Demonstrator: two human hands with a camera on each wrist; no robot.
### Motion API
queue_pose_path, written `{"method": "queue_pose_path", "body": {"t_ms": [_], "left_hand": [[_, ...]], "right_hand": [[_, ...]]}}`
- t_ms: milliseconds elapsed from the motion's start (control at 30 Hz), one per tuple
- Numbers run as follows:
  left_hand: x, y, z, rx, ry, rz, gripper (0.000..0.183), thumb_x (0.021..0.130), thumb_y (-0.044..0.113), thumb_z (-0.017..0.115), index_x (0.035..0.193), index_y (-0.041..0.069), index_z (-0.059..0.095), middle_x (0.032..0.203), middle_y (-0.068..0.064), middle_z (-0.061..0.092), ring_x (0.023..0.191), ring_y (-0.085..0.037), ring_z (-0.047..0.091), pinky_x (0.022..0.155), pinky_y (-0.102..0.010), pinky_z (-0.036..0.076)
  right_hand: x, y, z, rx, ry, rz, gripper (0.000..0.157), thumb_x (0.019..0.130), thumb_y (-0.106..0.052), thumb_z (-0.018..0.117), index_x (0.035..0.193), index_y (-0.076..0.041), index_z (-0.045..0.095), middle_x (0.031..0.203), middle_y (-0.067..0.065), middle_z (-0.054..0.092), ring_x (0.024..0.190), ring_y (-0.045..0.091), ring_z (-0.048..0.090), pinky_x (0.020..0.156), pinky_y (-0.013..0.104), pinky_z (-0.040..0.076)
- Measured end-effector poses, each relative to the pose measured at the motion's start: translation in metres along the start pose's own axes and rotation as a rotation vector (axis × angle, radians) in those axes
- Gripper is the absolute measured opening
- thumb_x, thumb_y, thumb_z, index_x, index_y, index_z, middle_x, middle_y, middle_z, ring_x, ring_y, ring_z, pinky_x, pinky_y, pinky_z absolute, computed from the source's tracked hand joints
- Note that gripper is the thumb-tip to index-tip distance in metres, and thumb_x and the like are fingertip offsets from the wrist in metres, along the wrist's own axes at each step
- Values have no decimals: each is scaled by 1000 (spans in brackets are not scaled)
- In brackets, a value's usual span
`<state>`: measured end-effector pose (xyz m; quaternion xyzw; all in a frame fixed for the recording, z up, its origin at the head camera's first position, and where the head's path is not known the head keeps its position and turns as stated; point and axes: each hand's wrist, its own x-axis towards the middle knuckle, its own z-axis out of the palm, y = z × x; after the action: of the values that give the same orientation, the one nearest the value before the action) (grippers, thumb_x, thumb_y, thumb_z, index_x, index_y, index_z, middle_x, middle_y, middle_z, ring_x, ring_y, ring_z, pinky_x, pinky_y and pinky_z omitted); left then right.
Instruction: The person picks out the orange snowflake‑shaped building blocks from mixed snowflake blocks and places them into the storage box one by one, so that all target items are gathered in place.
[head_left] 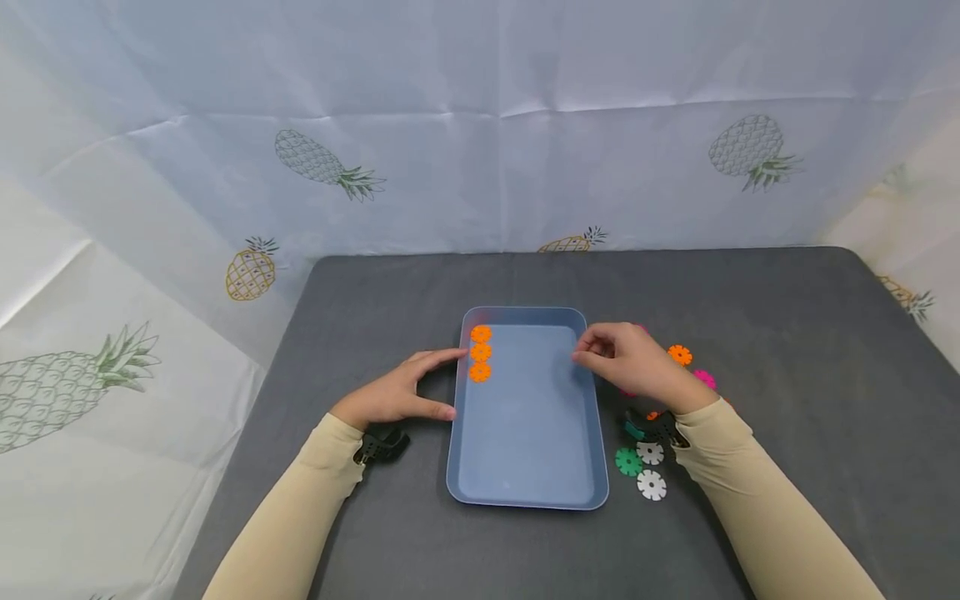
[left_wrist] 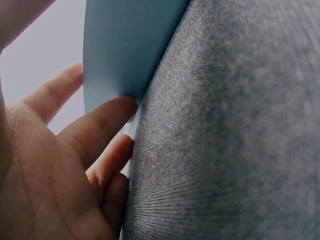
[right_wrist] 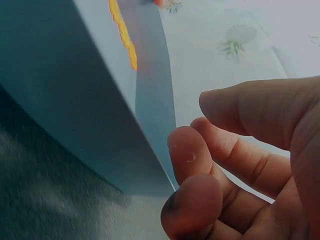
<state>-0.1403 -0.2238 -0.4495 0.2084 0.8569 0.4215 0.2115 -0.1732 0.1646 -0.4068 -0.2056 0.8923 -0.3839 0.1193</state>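
A blue-grey rectangular tray [head_left: 528, 442] lies on a dark cloth. Inside it, along the upper left side, three orange notched discs [head_left: 481, 352] sit in a line; they also show as an orange strip [right_wrist: 124, 35] in the right wrist view. My left hand [head_left: 405, 390] spreads its fingers and thumb at the tray's left edge, and fingertips touch the tray's outer wall [left_wrist: 125, 50]. Over the tray's right rim hovers my right hand [head_left: 626, 358]. Its fingers [right_wrist: 195, 200] are loosely bent, the thumb stands apart, and I see nothing between them.
Right of the tray lie loose notched discs: an orange one [head_left: 680, 355], a pink one [head_left: 705, 378], a green one [head_left: 628, 461] and two white ones [head_left: 651, 485]. The right hand and forearm partly cover others. A pineapple-print cloth [head_left: 480, 183] hangs behind the table.
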Motion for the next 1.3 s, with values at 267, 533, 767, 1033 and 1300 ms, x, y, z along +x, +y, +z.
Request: {"method": "queue_pose_path", "body": {"t_ms": [267,533,767,1033,1300], "left_hand": [[-2,-1,0,-3,3,2,90,86,41,88,162,35,40,166,-5,34,153,-30,29,122,-61,27],[-2,-3,3,-10,0,3,90,85,42,88,162,37,40,166,-5,33,154,-29,28,121,-61,27],[-3,-2,2,-10,1,1,90,86,42,88,162,37,40,166,-5,34,153,-29,29,121,-61,27],[-3,-1,1,-14,0,7,91,86,42,88,162,36,40,166,-6,34,153,-29,29,121,-61,27],[0,-1,0,-13,3,7,90,85,43,88,162,37,41,166,-4,34,153,-27,29,122,-59,28]], "right_hand": [[-7,8,-10,-3,6,38,12,103,-20,70,101,-8,73,86,11,67,67,17,53,63,31,46],[-14,22,-15,-33,9,36,12,102,-18,70,102,-6,73,85,8,67,68,17,55,65,30,48],[-19,33,-15,-46,5,41,11,101,-18,72,100,-7,72,82,2,65,69,16,55,64,29,46],[-30,44,-20,-44,-5,75,11,101,-18,72,102,-7,72,84,2,65,68,14,54,62,28,45],[-39,49,-28,-45,8,96,14,102,-22,72,104,-8,73,87,2,69,66,12,54,59,28,45]]}}
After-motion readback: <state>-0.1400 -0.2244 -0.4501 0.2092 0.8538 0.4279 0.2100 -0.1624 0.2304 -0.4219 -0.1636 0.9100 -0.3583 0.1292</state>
